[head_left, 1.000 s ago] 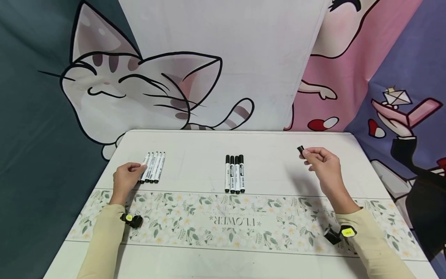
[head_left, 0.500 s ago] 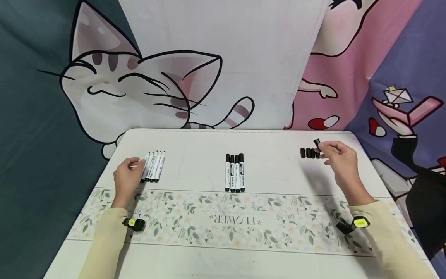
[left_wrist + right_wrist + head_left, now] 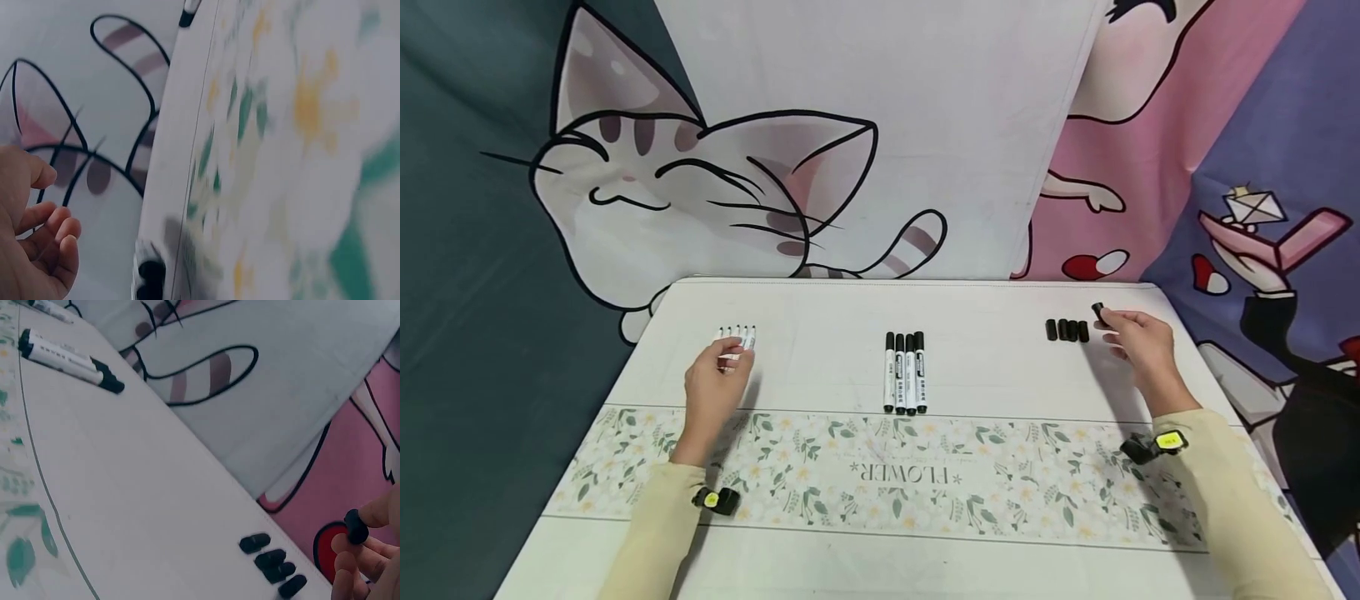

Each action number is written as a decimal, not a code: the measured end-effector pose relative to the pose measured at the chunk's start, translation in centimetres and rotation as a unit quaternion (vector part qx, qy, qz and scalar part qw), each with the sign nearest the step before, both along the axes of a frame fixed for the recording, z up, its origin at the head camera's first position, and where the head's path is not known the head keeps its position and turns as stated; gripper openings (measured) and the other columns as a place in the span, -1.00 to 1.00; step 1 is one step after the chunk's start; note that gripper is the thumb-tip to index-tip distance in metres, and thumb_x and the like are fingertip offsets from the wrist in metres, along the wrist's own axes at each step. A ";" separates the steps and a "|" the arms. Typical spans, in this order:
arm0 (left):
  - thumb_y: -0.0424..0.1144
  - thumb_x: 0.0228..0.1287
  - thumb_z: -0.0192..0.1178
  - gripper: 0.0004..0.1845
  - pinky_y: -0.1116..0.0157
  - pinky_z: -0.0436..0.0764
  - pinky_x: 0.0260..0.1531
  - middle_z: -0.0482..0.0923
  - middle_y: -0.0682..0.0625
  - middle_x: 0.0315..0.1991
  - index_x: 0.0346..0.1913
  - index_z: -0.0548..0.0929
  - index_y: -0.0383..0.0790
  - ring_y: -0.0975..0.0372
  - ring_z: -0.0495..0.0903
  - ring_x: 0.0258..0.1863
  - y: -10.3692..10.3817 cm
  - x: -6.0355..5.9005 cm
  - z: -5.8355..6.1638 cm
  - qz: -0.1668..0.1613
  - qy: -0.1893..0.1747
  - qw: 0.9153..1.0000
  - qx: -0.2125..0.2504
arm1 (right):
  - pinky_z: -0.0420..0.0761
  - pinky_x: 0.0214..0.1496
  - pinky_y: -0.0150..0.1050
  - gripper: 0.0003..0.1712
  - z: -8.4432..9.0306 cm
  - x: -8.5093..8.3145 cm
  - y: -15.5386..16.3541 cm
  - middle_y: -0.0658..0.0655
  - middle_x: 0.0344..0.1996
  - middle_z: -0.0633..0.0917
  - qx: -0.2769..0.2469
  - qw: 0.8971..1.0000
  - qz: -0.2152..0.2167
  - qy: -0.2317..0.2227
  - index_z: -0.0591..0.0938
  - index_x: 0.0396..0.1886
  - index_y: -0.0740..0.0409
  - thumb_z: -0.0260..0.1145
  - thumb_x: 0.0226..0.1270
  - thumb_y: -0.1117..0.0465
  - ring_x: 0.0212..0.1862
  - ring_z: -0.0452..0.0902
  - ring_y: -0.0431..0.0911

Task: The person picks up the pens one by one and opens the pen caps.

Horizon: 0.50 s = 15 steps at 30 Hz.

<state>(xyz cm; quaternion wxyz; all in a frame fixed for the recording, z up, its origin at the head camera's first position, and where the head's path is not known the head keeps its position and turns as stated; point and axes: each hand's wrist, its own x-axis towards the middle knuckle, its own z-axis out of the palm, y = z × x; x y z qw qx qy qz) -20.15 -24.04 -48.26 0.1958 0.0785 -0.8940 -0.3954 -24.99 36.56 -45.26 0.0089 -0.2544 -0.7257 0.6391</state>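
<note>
My right hand (image 3: pixel 1144 348) pinches a black marker cap (image 3: pixel 1098 312) between thumb and fingers, just right of a row of several black caps (image 3: pixel 1051 330) lying on the table. The right wrist view shows the held cap (image 3: pixel 356 526) beside that row. At the left, my left hand (image 3: pixel 713 392) is over several uncapped white markers (image 3: pixel 749 337), hiding most of their barrels; their dark tips point to the far edge. In the left wrist view, this hand's fingers (image 3: pixel 69 256) are loosely bent, with nothing between them.
Several capped markers (image 3: pixel 910 375) lie side by side in the middle of the white table (image 3: pixel 820 333). A flower-printed band (image 3: pixel 797 475) crosses the table in front of them. Cartoon-printed cloth (image 3: pixel 985 142) hangs behind the far edge.
My right hand has moved right with the cap, bringing the row of caps into full view. My left hand has shifted right from the markers' left side to over them.
</note>
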 end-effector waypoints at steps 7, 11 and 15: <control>-0.18 0.43 0.29 -0.66 0.32 0.56 -0.22 0.69 -0.10 -0.07 0.15 0.68 -0.28 0.12 0.68 -0.17 3.0 1.0 0.2 -0.084 0.010 0.996 -0.007 | 0.64 -0.36 -0.40 -0.75 -1.8 -0.7 1.4 -0.28 -0.56 0.74 0.020 0.999 -0.014 -0.033 0.66 -0.13 0.00 0.40 0.40 -0.04 -0.41 0.68 -0.32; -0.20 0.42 0.29 -0.66 0.22 0.60 -0.19 0.70 -0.10 -0.07 0.15 0.67 -0.29 0.10 0.68 -0.16 4.3 1.3 0.0 -0.115 0.008 0.993 -0.004 | 0.64 -0.42 -0.38 -0.79 -2.8 -1.1 1.9 -0.22 -0.60 0.73 0.030 0.998 -0.022 -0.050 0.68 -0.28 -0.04 0.41 0.39 -0.05 -0.48 0.67 -0.30; -0.21 0.42 0.30 -0.66 0.13 0.61 -0.14 0.69 -0.11 -0.03 0.15 0.67 -0.31 0.08 0.67 -0.12 5.3 1.5 -0.3 -0.140 -0.003 0.990 0.006 | 0.65 -0.44 -0.37 -0.75 -3.5 -1.7 2.1 -0.20 -0.63 0.71 0.042 0.996 -0.025 -0.076 0.68 -0.28 -0.03 0.41 0.37 -0.09 -0.52 0.66 -0.30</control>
